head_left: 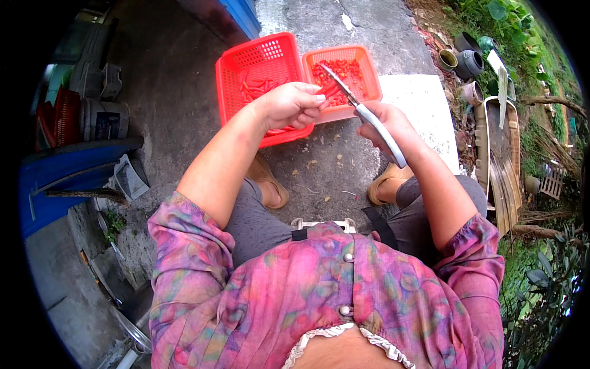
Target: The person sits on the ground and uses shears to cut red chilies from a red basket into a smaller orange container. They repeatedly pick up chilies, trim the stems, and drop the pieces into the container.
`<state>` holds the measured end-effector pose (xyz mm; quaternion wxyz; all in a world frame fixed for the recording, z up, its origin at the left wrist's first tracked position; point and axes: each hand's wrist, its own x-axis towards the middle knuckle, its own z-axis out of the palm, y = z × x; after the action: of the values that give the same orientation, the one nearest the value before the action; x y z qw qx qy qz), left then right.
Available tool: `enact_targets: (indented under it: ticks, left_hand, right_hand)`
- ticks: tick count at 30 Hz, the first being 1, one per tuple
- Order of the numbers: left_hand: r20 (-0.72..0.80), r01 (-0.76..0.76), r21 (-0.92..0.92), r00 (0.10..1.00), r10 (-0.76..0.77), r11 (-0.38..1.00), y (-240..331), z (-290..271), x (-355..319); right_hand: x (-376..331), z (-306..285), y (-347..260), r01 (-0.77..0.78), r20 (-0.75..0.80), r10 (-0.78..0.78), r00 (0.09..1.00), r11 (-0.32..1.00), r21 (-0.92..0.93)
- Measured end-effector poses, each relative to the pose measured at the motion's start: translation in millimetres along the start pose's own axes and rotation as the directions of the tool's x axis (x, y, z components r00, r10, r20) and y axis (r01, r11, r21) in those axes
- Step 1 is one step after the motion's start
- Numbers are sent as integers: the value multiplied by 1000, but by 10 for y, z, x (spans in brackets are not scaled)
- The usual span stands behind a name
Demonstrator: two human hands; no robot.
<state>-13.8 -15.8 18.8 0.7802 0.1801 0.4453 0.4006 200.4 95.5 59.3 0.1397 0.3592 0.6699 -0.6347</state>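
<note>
Between the fingertips of my left hand (294, 106) is a red chili pepper (330, 90), held over the edge where two baskets meet. My right hand (388, 126) is wrapped round the pale handles of a pair of scissors (376, 123). The blades lie beside the pepper, pointing away and to the left. Below them, an orange-red basket (373, 79) holds many small cut pieces of red chili (353, 69). A larger red basket (228, 92) on the left contains whole red chilies (257, 85), partly hidden by my left hand and wrist.
The baskets stand on a concrete floor (319, 178) with scattered bits. A white board (424, 111) lies to their right. Farther right are pots (470, 63), a long tan trough (482, 141) and plants. A white bucket (106, 120) and blue panel (74, 184) are at left.
</note>
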Motion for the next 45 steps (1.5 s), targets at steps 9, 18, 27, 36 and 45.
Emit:
enact_targets:
  ticks: [9,18,27,36,45]
  left_hand:
    - [20,-26,7,999,26,1000,-3,18,28]
    - [-13,-7,-8,1000,7,1000,21,-10,23]
    - [-38,-56,-5,998,56,998,10,-27,62]
    - [3,-49,-8,999,49,999,11,6,57]
    - [-136,-82,16,987,84,996,-3,-2,93]
  right_hand:
    - [177,29,313,274,-101,-284,953,956,-103]
    - [123,12,203,165,-145,-182,973,979,-119]
    - [148,35,310,265,-167,-279,946,959,-102]
    - [22,17,38,94,-95,-115,989,975,-200]
    - [109,42,229,163,-165,-165,972,986,-25]
